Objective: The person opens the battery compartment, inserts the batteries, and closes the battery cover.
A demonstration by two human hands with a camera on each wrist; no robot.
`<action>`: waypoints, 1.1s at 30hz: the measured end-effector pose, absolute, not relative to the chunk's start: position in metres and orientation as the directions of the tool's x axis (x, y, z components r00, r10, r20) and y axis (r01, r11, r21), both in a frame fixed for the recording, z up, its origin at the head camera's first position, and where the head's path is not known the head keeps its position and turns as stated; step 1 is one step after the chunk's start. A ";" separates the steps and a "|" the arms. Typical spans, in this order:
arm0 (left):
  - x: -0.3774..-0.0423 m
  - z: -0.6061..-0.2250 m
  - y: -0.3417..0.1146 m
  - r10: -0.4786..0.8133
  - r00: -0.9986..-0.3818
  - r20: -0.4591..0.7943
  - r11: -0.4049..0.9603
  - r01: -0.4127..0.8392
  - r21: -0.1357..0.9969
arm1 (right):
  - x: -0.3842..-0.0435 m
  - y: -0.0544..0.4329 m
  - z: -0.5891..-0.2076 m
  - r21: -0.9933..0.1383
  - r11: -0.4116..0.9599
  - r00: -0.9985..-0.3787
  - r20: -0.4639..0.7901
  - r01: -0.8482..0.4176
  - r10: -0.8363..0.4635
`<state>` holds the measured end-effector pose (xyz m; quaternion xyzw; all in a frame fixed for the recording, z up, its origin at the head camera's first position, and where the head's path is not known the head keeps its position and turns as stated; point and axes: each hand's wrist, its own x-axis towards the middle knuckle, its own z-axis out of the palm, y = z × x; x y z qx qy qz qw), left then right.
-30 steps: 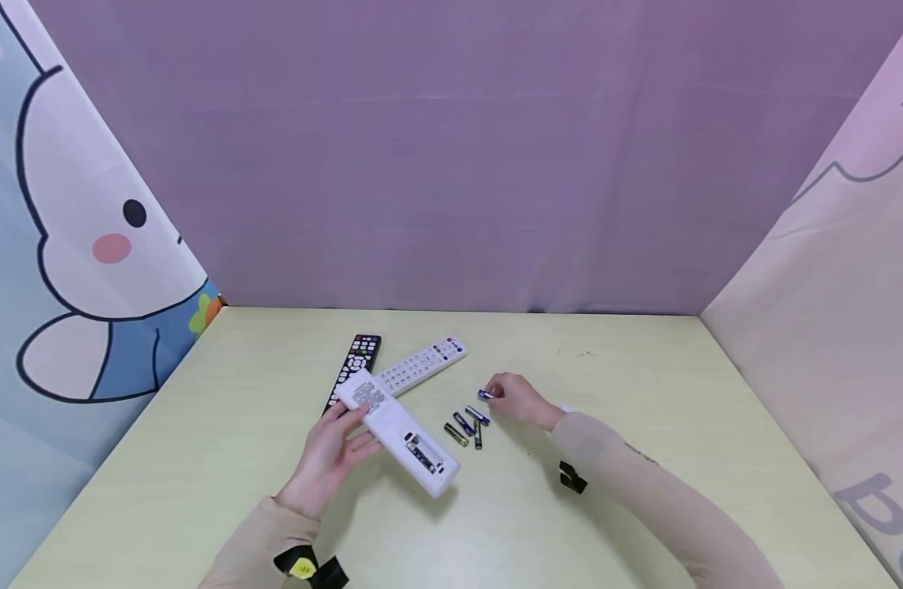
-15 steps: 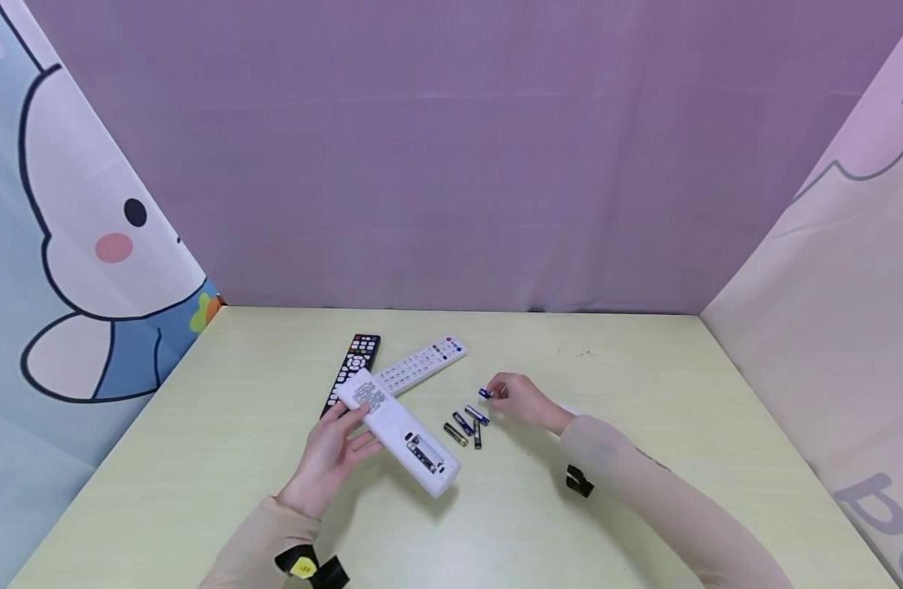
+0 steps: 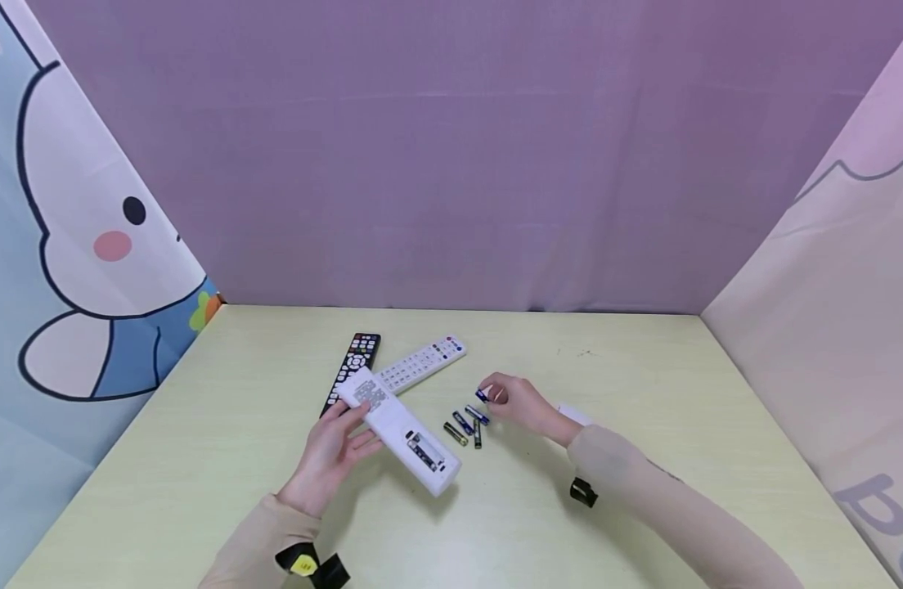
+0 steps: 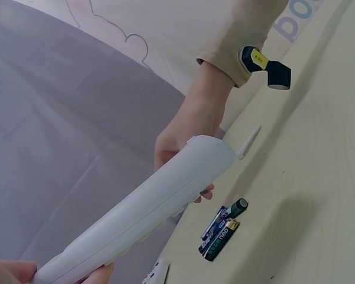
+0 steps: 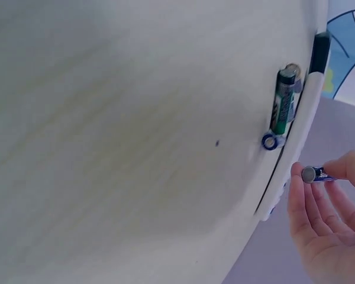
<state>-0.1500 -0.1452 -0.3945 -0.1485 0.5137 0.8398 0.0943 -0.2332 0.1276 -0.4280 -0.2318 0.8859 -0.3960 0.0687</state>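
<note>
My left hand (image 3: 325, 466) grips a white remote control (image 3: 402, 429) by one end, raised over the table with its back face up. A dark battery compartment (image 3: 425, 451) lies uncovered at the other end; whether a battery is inside I cannot tell. My right hand (image 3: 523, 406) pinches a small blue battery (image 5: 317, 173) between thumb and fingertips, above the table. Just below that hand, several loose blue and green batteries (image 3: 455, 433) lie close together, also visible as a green battery (image 4: 219, 239) in the left wrist view.
Behind the held remote lie a black remote (image 3: 357, 356) and a second white remote (image 3: 424, 365) with buttons up. A small white flat piece (image 3: 573, 414) rests beyond my right wrist. A purple curtain (image 3: 451, 164) stands along the back edge of the table (image 3: 628, 507).
The battery in my right hand has turned between the fingers. The right wrist and sleeve have shifted slightly right and nearer, showing more of the white piece. My left hand holds the remote still.
</note>
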 end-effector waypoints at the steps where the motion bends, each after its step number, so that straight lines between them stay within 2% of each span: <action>1: -0.150 -0.394 -0.145 0.005 -0.938 -0.347 -0.455 -0.311 0.835 | -0.232 0.127 -0.427 -0.738 0.572 -0.881 0.064 -0.358 -0.469; 13: -0.152 -0.395 -0.146 0.011 -0.935 -0.355 -0.454 -0.321 0.831 | -0.213 0.122 -0.418 -0.771 0.490 -0.849 0.123 -0.407 -0.513; 26: -0.154 -0.398 -0.144 0.019 -0.938 -0.347 -0.465 -0.315 0.828 | -0.193 0.117 -0.409 -0.804 0.420 -0.853 0.195 -0.422 -0.484; 33: -0.155 -0.398 -0.142 0.011 -0.937 -0.348 -0.468 -0.312 0.827 | -0.179 0.112 -0.400 -0.864 0.355 -0.884 0.189 -0.356 -0.428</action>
